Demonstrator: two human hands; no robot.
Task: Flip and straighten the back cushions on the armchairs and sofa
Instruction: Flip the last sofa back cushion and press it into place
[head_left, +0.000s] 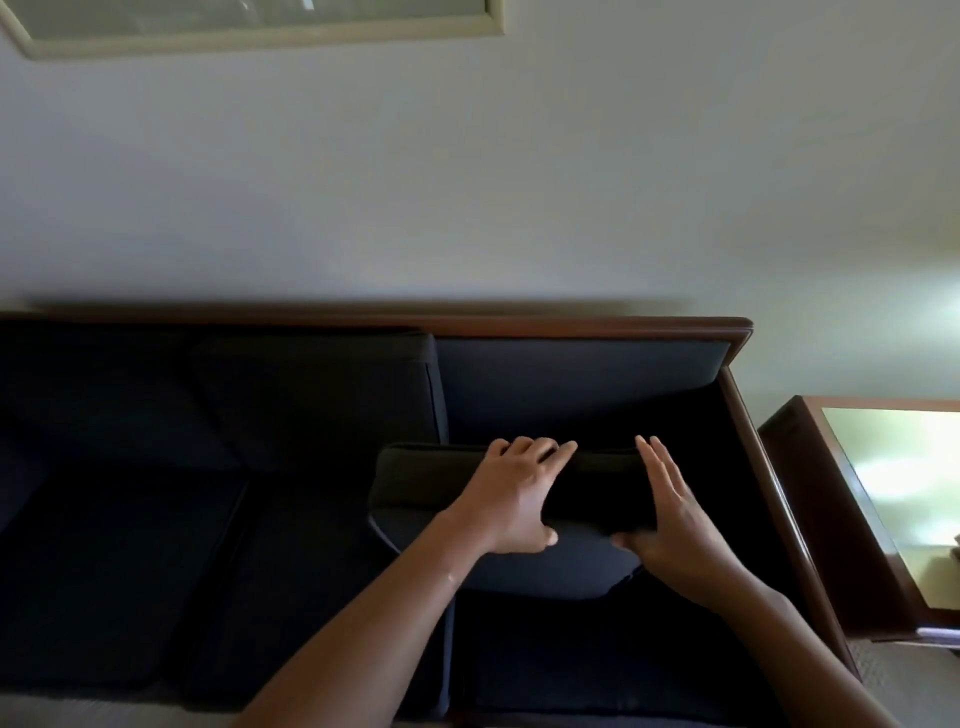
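Head view looks down on a dark navy sofa (311, 519) with a wooden frame (571, 325) against a pale wall (467, 182). At the right end, a back cushion (441, 478) is pulled away from the backrest and tipped forward over the seat, its top edge uppermost. Her left hand (511, 499) grasps that edge, fingers curled over it, thumb on the near face. Right hand (675, 519), at 3 o'clock of the left, lies flat and unclenched against the cushion's end. Another back cushion (311, 395) stands in place at 10 o'clock.
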